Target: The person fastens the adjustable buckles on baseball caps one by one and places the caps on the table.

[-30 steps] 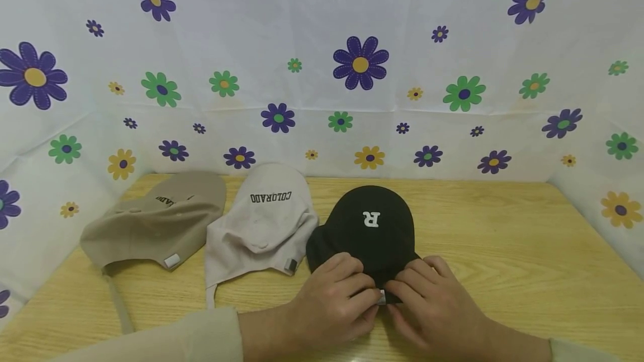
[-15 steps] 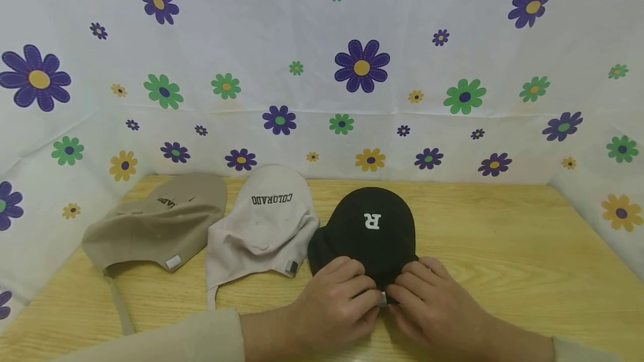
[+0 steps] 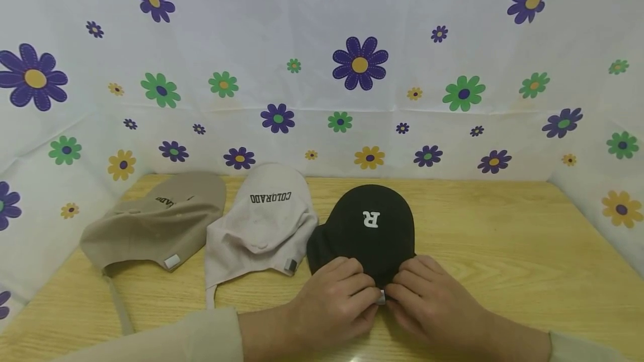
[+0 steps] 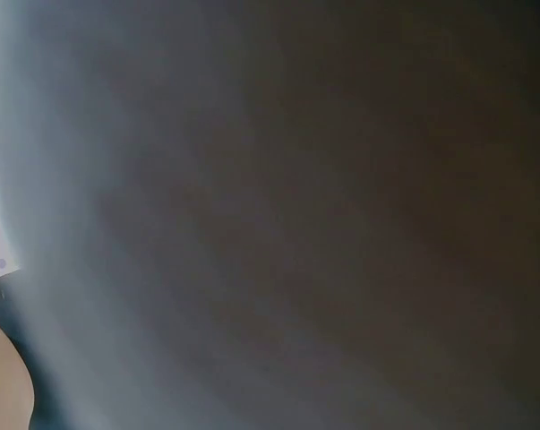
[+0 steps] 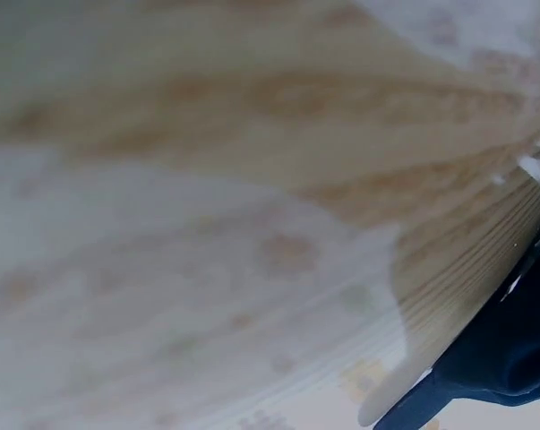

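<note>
Brown cap (image 3: 156, 228): at the left of the frame, lying on the wood table (image 3: 503, 239), with dark letters, a pale tag (image 3: 172, 261) and a thin strap (image 3: 119, 306) hanging toward the bottom.
Pale cap (image 3: 274, 225): left of the middle, just beside the brown one. It says COLORADO, upside down to us, and has a dark tag (image 3: 290, 265).
Left hand (image 3: 337, 300): bottom middle, coming out of a light sleeve (image 3: 213, 331). Its bent fingers pinch the black cap's near edge.
Black cap (image 3: 372, 250): low in the frame, a bit right of the middle, on the table. A white R (image 3: 371, 219) on it is upside down to us.
White tag (image 3: 382, 297): peeking out between the two hands.
Right hand (image 3: 432, 298): bottom, right of the middle. Its bent fingers pinch the same edge, very near the other hand.
Cloth (image 3: 302, 21): across the top and down both sides, white with purple, green and yellow flowers (image 3: 359, 65).
Left wrist view: mostly dark blur.
</note>
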Available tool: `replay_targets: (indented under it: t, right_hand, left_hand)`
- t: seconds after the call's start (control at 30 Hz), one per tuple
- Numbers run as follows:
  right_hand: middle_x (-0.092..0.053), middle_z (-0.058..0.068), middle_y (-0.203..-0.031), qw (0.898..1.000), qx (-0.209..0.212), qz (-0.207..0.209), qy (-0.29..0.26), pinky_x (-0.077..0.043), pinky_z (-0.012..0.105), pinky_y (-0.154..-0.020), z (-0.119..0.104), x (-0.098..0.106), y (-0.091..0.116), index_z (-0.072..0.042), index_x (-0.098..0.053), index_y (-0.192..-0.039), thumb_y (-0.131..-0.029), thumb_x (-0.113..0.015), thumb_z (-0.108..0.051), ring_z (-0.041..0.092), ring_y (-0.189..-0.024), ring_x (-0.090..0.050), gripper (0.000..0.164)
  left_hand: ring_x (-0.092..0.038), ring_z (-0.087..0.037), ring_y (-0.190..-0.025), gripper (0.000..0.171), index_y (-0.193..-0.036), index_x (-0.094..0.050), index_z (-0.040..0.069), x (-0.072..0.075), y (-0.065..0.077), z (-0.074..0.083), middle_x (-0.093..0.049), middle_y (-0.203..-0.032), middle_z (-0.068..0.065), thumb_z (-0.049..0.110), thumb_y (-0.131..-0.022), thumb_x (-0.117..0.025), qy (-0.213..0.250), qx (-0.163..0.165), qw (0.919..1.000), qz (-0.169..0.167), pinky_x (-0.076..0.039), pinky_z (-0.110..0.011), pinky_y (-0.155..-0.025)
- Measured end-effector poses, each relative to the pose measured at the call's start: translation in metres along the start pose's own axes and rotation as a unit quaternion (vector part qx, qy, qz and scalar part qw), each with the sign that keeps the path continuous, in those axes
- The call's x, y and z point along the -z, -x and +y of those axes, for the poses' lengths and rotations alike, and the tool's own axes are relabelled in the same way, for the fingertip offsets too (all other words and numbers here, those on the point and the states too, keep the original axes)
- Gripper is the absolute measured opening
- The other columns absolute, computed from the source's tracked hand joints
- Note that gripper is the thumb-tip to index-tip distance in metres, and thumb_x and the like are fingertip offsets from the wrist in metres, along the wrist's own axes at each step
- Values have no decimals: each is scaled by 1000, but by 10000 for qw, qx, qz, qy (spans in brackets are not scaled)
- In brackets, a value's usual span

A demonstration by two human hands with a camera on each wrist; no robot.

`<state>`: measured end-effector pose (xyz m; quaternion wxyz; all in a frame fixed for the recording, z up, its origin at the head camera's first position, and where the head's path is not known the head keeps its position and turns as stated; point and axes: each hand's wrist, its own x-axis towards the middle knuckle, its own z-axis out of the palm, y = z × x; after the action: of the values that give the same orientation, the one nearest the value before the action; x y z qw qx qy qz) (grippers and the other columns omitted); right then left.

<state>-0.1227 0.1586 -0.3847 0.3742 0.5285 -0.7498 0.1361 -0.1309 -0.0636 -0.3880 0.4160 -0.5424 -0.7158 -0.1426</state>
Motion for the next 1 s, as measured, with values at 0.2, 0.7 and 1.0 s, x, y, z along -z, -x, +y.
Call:
replay_targets:
  t: [0.2, 0.7, 1.0]
  right_hand:
    - [-61, -1, -82, 9999, 14, 101, 44, -43, 33, -79, 0, -1, -1, -10, -69, -86, -101, -48, -19, 18, -80, -56, 27]
    - [-64, -4, -87, 9993, -352, -58, -138, -40, 33, -83, -1, 0, 3, -13, -69, -89, -102, -48, -24, 16, -85, -57, 28]
    - [-64, -5, -86, 9989, -447, -60, -83, -39, 33, -85, -1, 0, 4, -15, -69, -88, -103, -47, -25, 16, -86, -57, 29]
  left_hand:
    - [-54, -13, -78, 13, -85, -72, 15, 0, 1, 0, -67, -81, 6, 16, -85, -59, 1, 57, 10000, -39, -46, -25, -74]
    - [-55, -14, -77, 9, -85, -72, 15, 0, -1, -2, -67, -81, 7, 16, -81, -64, 5, 63, 10000, 1, -46, -25, -72]
    - [-55, -14, -76, 9, -85, -72, 14, 0, 0, -3, -68, -81, 6, 16, -79, -66, 10, 27, 10000, 24, -46, -26, -71]
